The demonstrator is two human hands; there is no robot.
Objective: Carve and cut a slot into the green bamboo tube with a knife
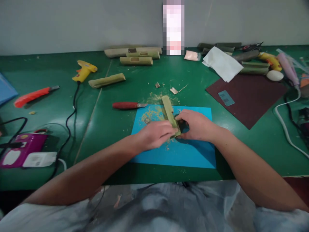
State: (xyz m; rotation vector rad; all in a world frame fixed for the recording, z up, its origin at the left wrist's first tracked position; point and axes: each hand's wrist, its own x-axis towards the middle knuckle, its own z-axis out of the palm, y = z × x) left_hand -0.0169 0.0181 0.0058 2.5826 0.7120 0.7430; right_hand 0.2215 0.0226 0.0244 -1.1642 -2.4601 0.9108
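A short green bamboo piece (168,109) lies slanted over the blue cutting mat (193,151) in the middle of the green table. My left hand (156,133) is closed on its near end from the left. My right hand (196,124) curls against the same end from the right, fingers bent around something dark that I cannot make out. Pale shavings (152,113) are scattered on the mat just left of the piece. A red-handled knife (129,105) lies beyond the mat's left corner, apart from both hands.
Several bamboo sections (135,55) and one nearer section (107,80) lie at the back. A yellow glue gun (84,71), an orange cutter (33,95) and a purple box (21,149) are left. Dark sandpaper (248,96), white paper (223,64) and cables (287,129) are right.
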